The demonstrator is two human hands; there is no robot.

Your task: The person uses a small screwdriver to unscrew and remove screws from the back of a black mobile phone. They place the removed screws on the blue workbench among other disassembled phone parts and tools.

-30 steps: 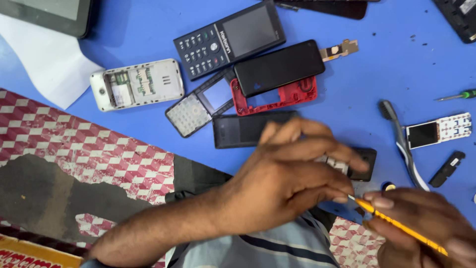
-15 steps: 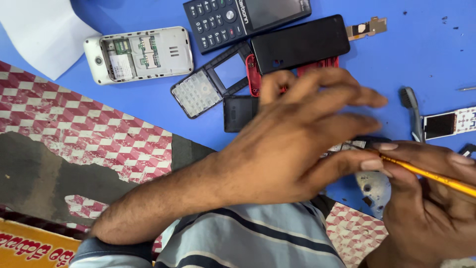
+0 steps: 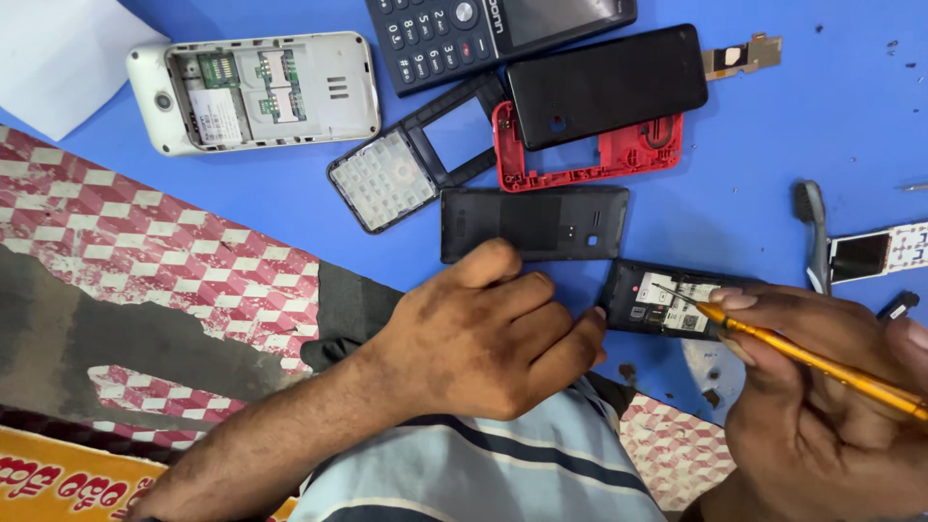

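My left hand [image 3: 483,333] rests on the blue table with fingers curled loosely, fingertips touching the left end of a small black opened phone [image 3: 662,304]. My right hand [image 3: 822,406] grips a thin orange-handled screwdriver [image 3: 822,362], whose tip sits on the phone's exposed inside. A black back cover [image 3: 534,224] lies just above my left hand.
A white opened phone [image 3: 256,92], a dark keypad phone [image 3: 483,29], a keypad frame [image 3: 416,164], a red frame [image 3: 590,159] under a black cover [image 3: 607,82], a brush [image 3: 812,232] and a small circuit board [image 3: 880,253] lie on the blue table [image 3: 831,126]. Checkered cloth [image 3: 145,251] covers the left.
My left hand has drawn back from over the parts and settled low on the table, uncovering the black back cover and small phone. The screwdriver tip now touches the phone.
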